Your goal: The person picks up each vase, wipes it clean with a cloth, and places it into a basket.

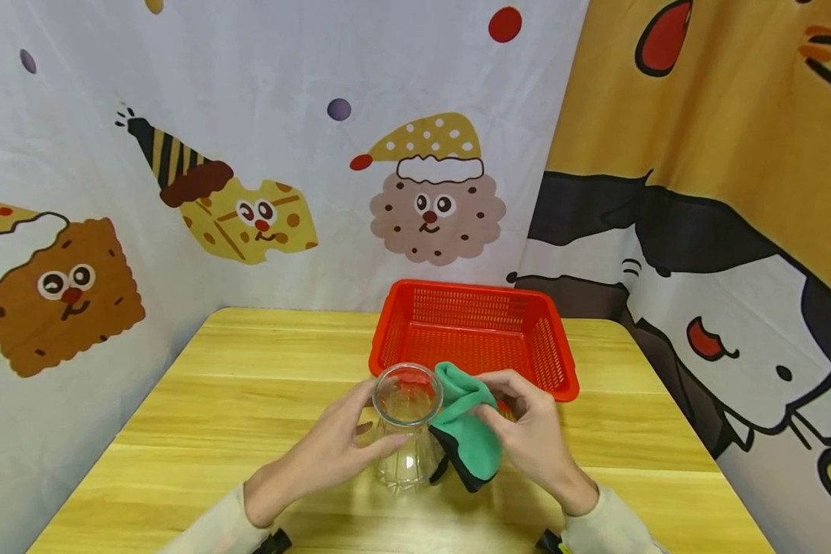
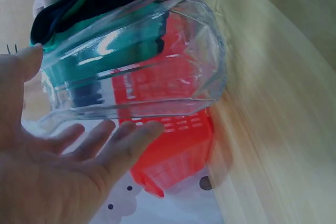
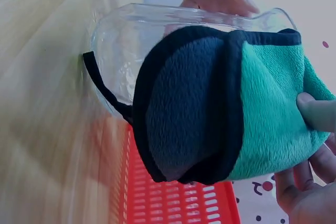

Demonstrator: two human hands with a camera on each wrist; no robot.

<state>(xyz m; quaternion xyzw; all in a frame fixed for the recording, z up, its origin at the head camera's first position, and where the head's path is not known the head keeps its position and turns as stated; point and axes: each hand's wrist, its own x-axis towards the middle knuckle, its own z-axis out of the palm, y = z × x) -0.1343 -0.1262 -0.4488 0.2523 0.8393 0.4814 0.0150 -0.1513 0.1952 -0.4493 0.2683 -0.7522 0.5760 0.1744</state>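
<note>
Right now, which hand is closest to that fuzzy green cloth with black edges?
Right. The right hand pinches the cloth itself; the left hand is at the left side of the clear, faceted glass jar, apart from the cloth.

My jar [image 1: 417,454] looks like glossy glass, with fuzzy matt cloth [image 1: 478,438] beside it, plastic basket [image 1: 467,304] behind, wood-grained table [image 1: 263,385] beneath.
</note>
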